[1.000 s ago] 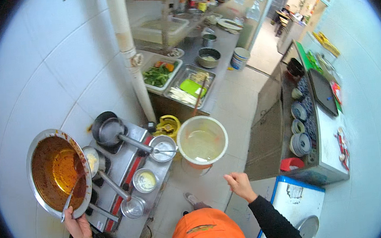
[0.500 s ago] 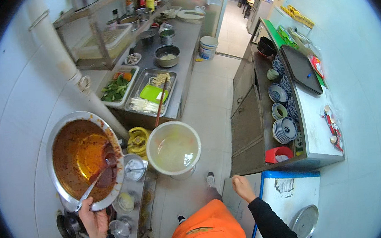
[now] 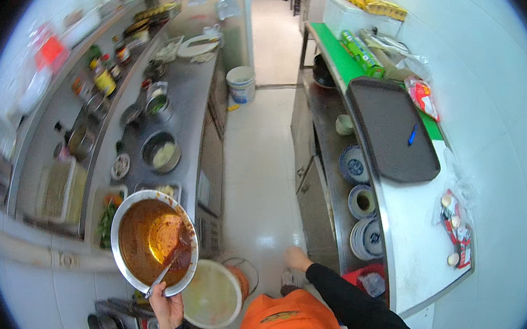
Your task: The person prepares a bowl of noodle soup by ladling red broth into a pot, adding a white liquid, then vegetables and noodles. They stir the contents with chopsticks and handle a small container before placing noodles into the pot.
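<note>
My left hand is closed on the near rim of a wide metal basin and holds it up at my left. Red-brown oil with dark sediment fills its lower part. A metal ladle stands in the oil, its handle resting on the rim by my thumb. My right hand hangs over the aisle floor, loosely curled, with nothing visible in it. Below and to the right of the basin is a white bucket of cloudy liquid, partly covered by the basin.
Along the left runs a steel counter with pots, a tray and greens. At right, a cabinet holds blue-patterned bowls and stacked plates, with a dark tray on top. Another bucket stands by the doorway.
I have moved forward along the aisle and turned left-to-right, carrying the basin past the stove toward the counter. My right hand has swung inward and lower over the floor.
</note>
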The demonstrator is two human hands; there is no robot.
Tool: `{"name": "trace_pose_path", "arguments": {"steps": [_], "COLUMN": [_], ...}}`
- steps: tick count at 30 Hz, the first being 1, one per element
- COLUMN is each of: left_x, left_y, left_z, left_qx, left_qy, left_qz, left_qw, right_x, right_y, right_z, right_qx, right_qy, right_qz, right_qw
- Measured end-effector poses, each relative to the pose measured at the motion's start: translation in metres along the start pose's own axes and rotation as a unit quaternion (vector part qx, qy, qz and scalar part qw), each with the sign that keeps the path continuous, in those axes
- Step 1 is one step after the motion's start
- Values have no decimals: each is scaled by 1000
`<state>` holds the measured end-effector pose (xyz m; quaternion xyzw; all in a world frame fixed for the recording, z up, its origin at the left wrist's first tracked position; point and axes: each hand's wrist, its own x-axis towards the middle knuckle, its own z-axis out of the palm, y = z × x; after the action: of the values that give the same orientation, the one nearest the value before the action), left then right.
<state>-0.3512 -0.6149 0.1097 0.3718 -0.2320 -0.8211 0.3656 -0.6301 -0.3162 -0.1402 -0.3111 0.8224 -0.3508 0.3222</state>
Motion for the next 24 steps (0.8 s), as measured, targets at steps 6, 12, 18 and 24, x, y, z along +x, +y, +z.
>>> {"name": "trace_pose_path", "arguments": {"steps": [6, 12, 18, 24], "left_x": [105, 249, 402, 498], "left_y": [-20, -29, -22, -6], "left_z": [90, 187, 290, 366], "left_qx": [56, 63, 54, 67], "left_qy": [19, 14, -2, 25], "left_qz": [-7, -5, 8, 6], "left_qw": [998, 998, 999, 997], "right_x": [149, 322, 468, 605], "right_y": [-38, -64, -79, -93], "right_z": [-92, -205, -324, -398], "right_qx": [27, -18, -79, -63], "right_qy": [69, 40, 42, 33], "right_qz": [-21, -28, 38, 53], "right_qw": [997, 999, 995, 996]}}
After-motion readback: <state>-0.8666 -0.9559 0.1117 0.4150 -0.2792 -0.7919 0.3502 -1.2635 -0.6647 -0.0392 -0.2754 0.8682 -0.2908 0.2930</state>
